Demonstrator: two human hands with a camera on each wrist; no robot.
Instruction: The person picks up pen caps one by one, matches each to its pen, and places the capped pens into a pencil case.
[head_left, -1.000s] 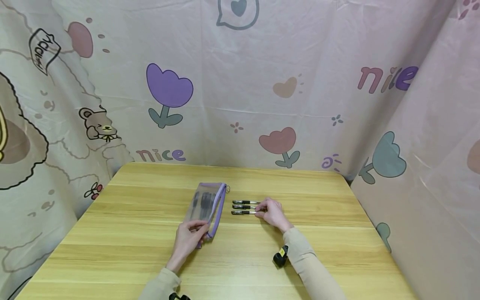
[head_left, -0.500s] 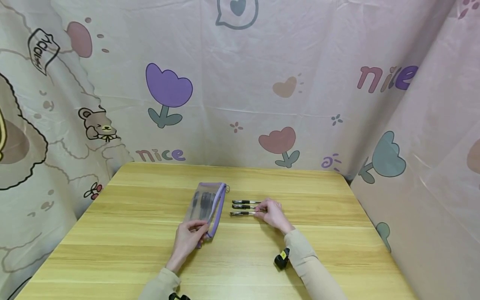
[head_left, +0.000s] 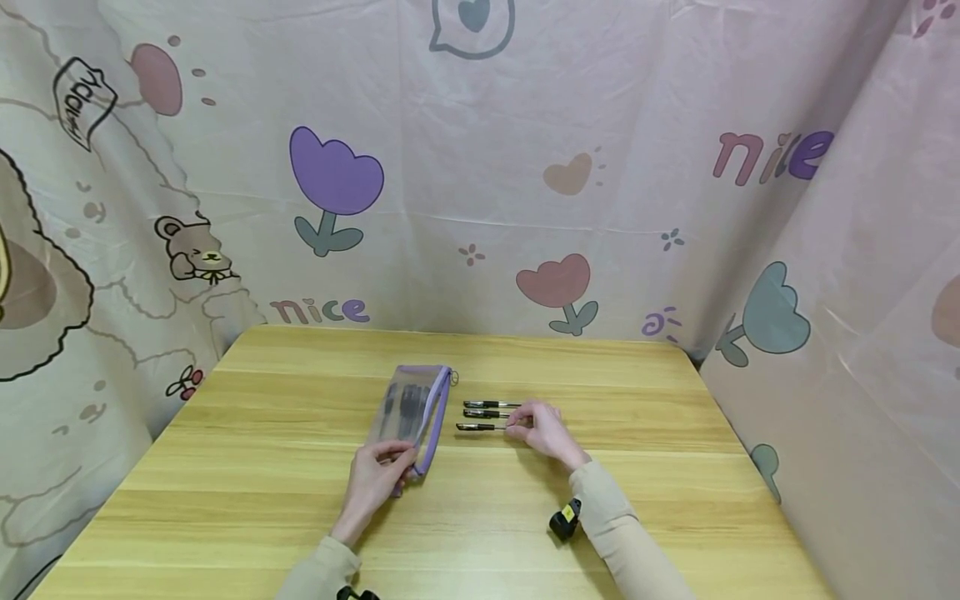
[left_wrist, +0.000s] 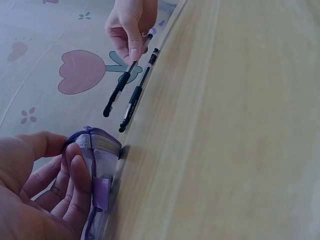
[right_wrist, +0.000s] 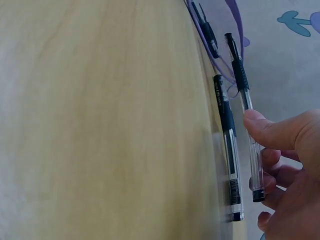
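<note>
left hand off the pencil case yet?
No, in the head view the left hand grips the near end of the pencil case, which lies on the table, its fingers curled round the case's purple edge.

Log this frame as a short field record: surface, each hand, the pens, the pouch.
surface: light wooden table
left hand: holds the near end of the clear plastic pencil pouch with purple zip edge, fingers curled round it
pouch contents: dark pens inside, count unclear
right hand: pinches the nearest clear-barrelled black gel pen at its back end
other pens: two more clear black gel pens lie side by side on the table beyond it
backdrop: pink cloth printed with tulips
</note>
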